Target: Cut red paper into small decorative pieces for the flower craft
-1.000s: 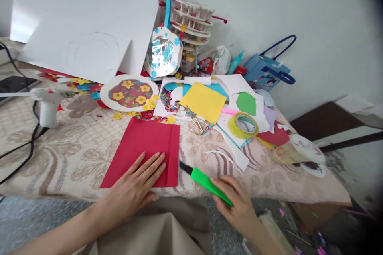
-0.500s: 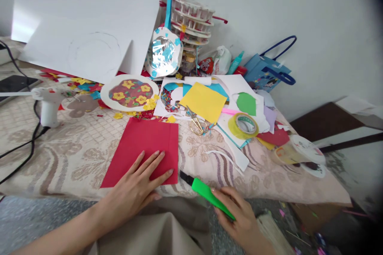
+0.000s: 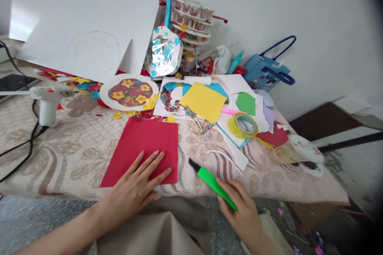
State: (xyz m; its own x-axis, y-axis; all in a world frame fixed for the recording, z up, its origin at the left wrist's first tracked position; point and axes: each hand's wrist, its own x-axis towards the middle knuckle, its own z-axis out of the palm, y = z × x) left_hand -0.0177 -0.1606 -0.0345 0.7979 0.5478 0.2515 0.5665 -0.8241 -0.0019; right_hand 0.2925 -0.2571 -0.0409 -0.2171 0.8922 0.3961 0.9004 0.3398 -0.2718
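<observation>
My left hand (image 3: 134, 183) lies flat with spread fingers on a sheet of red paper (image 3: 146, 137) near the table's front edge. A faint straight line runs down the sheet close to its right side. In my right hand (image 3: 239, 207) is a green box cutter (image 3: 214, 183), its dark blade pointing up and left. The blade is off to the right of the red paper, apart from it. Gold-handled scissors (image 3: 198, 124) lie beyond, touching a yellow paper square (image 3: 203, 101).
At left stands a white glue gun (image 3: 48, 105) with a black cord. A flower-decorated oval (image 3: 103, 97) lies behind the red paper. Yellow tape (image 3: 243, 124) rests on paper scraps at right. A lidded tub (image 3: 289, 149), a blue bag (image 3: 266, 69) and white boards (image 3: 89, 20) stand farther out.
My right hand has lifted the box cutter away from the red paper's right edge, up and to the right. My left hand stays in place on the sheet.
</observation>
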